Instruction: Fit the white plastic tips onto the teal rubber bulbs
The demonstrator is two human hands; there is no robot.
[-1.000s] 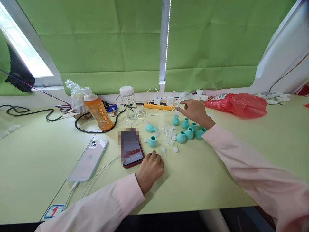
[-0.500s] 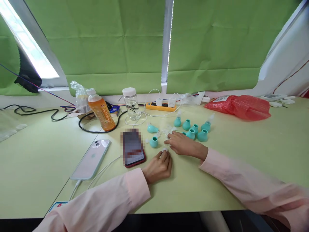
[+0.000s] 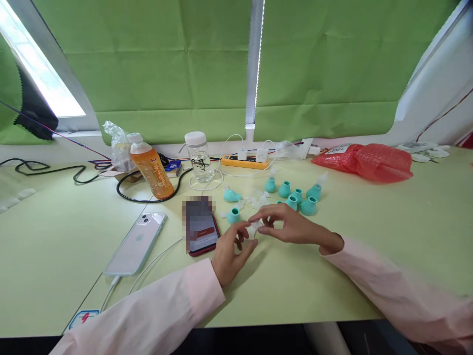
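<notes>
Phones [image 3: 135, 246] are two, left of centre; teal bulbs [image 3: 308, 206], nine visible. My left hand [image 3: 228, 254] and right hand [image 3: 290, 224], half open, pinch whitish plastic [image 3: 254, 229], count unclear.

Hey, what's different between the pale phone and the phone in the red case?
The pale phone lies face down with its camera lenses up, while the red-cased phone lies face up with its screen lit. The pale phone's case has a light bluish edge; the other's case is dark red. The pale phone also sits farther left. Both lie flat on the table.
</notes>
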